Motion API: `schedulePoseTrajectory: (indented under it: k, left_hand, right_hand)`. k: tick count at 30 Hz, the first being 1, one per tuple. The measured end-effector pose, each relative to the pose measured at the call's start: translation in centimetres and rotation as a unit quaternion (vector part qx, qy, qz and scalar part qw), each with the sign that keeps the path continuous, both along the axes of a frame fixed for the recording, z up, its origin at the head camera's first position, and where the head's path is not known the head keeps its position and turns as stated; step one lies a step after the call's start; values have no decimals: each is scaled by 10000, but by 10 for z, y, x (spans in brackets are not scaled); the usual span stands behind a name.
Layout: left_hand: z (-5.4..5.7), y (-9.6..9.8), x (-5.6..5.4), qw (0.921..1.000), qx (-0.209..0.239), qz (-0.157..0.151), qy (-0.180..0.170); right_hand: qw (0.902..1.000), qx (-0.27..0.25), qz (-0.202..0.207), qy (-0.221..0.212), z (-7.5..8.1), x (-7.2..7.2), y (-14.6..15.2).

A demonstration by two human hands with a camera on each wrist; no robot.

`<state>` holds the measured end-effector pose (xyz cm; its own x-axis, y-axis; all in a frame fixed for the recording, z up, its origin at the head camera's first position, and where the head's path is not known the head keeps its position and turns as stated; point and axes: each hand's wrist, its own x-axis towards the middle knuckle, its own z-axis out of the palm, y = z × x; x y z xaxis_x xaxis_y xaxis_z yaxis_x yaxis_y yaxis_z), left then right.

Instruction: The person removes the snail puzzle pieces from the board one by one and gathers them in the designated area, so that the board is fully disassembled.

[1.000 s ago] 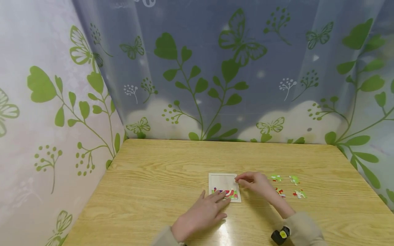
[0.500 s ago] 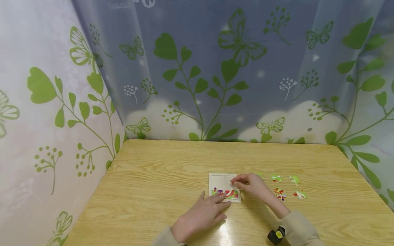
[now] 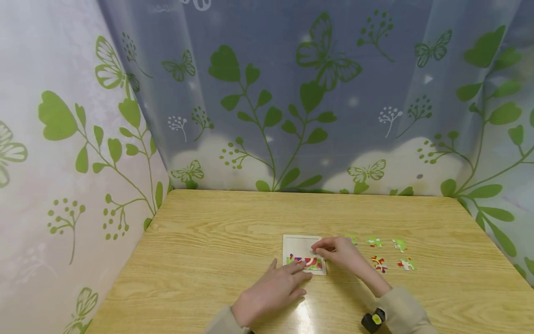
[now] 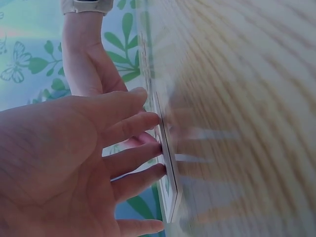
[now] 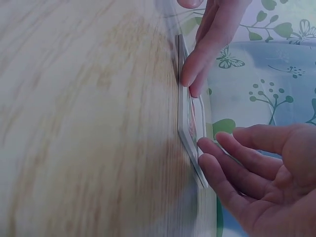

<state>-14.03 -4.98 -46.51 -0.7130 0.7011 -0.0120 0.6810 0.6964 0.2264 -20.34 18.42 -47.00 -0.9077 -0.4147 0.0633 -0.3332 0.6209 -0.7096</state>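
Note:
A square puzzle board point(image 3: 297, 238) with a pale raised rim lies on the table, its near strip filled with colourful pieces point(image 3: 314, 263). My left hand point(image 3: 273, 290) rests on the near left part of the board with its fingers spread; in the left wrist view several fingertips point(image 4: 157, 170) touch the board's edge. Over the board's right side, my right hand point(image 3: 344, 255) has thumb and forefinger brought together. They seem to pinch a small puzzle piece point(image 3: 314, 250), mostly hidden by the fingers. Its other fingers point(image 5: 210, 165) touch the board's rim in the right wrist view.
Several loose puzzle pieces lie to the right of the board: a green one point(image 3: 399, 245), another green one point(image 3: 374, 242), a red one point(image 3: 378, 263) and a white one point(image 3: 406, 264). Part of one more point(image 3: 352, 239) shows behind the right hand. A patterned curtain point(image 3: 267, 153) borders the table.
My right hand has moved a little left, from the board's right rim to over its bare inside, uncovering part of a green piece behind it. The left hand stays put.

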Motion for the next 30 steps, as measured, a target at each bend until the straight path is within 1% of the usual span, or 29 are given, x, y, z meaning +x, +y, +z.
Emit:
schedulePoseTrajectory:
  k: [4, 9, 13, 17, 23, 30]
  left_hand:
    - [0, 0, 0, 9999, 27, -15, 125]
    - [-1, 1, -1, 9999, 72, 22, 139]
    - [0, 1, 1, 9997, -50, 46, 216]
    - [1, 1, 2, 9994, -164, 60, 295]
    - [2, 2, 4, 9994, -193, 124, 277]
    - [-1, 3, 4, 9992, -173, 141, 323]
  right_hand:
    - [10000, -64, 34, -33, 0, 1, 0]
    - [9999, -92, -8, -129, -1, 1, 1]
    - [9998, -24, -77, -163, -2, -1, 1]
    - [9999, 11, -63, -145, -2, -2, 2]
    - [9999, -16, -13, -114, -3, -4, 2]
    - [10000, -36, 36, -59, -6, -3, 3]
